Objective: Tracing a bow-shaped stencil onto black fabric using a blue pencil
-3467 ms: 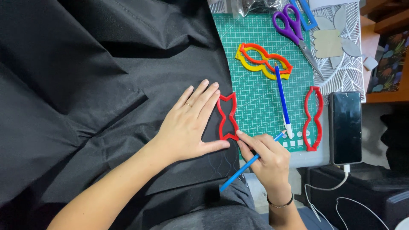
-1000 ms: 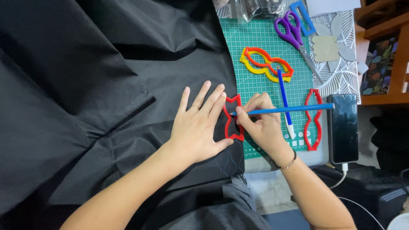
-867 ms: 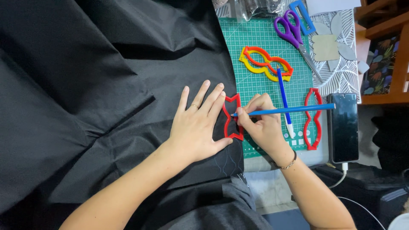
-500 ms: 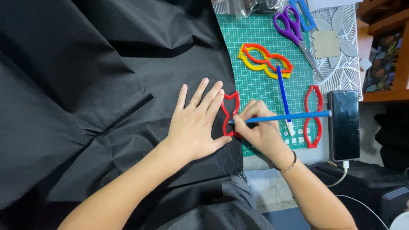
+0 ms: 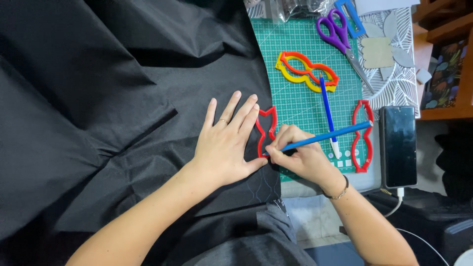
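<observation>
Black matte fabric (image 5: 123, 98) bears the flat-spread left hand (image 5: 224, 145) pinning a red template (image 5: 266, 130); right hand (image 5: 295, 157) pinches a blue pen (image 5: 327, 136).

Left hand (image 5: 224, 145): palm down, fingers spread and extended, flat, just left of the red template (image 5: 266, 132), thumb tip touching its lower end. Right hand (image 5: 298, 157): just right of the template, fingers curled in a writing grip, forearm angled away toward lower right.
</observation>
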